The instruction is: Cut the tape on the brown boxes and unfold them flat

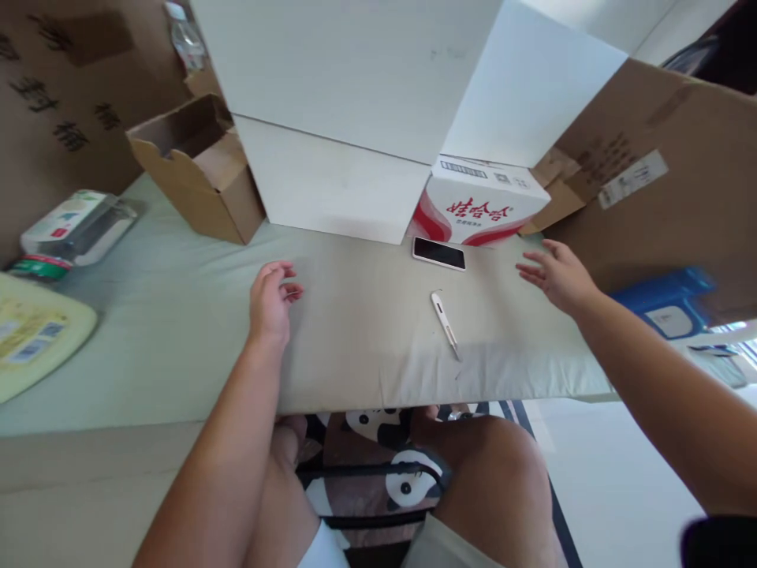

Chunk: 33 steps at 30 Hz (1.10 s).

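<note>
My left hand (273, 301) rests over the left-middle of the cloth-covered table (348, 315), fingers loosely curved and apart, with nothing in it. On the right, my right hand (557, 276) is held with its fingers spread, also holding nothing. Between them lies a white utility knife (443, 322), slanted, its narrow tip toward the front edge. Behind the knife a phone (438, 253) lies flat with a dark screen. It is close to a white and red carton (479, 205), which is nearer to my right hand.
Large white boxes (337, 173) stand at the back. An open brown box (201, 173) sits left of them. At far left lie a clear bottle with a green cap (76, 233) and a yellow container (41, 335). A blue package (668, 304) is at right, by a large cardboard box (680, 205).
</note>
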Each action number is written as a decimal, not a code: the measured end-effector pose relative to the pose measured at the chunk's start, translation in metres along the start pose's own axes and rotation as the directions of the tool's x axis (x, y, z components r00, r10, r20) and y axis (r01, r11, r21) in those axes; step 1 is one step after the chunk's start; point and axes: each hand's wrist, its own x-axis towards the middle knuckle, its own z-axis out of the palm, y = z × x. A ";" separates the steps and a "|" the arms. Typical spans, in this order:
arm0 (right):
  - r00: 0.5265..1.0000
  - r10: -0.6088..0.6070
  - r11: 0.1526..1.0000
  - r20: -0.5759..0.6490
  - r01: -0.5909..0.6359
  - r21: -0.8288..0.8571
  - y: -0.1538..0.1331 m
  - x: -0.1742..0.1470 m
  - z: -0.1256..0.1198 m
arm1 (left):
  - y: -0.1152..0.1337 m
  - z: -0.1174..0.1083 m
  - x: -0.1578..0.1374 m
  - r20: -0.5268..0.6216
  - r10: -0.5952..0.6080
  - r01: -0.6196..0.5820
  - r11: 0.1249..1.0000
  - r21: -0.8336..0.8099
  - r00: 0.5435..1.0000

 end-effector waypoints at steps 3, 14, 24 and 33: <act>0.984 -0.050 0.995 0.171 0.063 -0.074 0.007 -0.031 0.035 | 0.003 -0.008 0.001 0.023 0.023 -0.021 0.998 -0.064 0.999; 0.616 -0.293 0.718 0.731 0.646 -0.257 -0.053 -0.136 0.270 | 0.040 -0.056 -0.004 0.041 0.015 -0.008 0.983 -0.183 0.999; 0.286 -0.610 0.293 0.739 0.948 -0.125 -0.122 -0.144 0.484 | 0.059 -0.076 0.007 0.035 -0.065 0.072 0.950 -0.305 0.997; 0.211 -0.723 0.282 0.658 0.959 0.001 -0.099 -0.180 0.407 | 0.059 -0.094 0.015 -0.300 0.193 -0.252 0.953 -0.171 0.934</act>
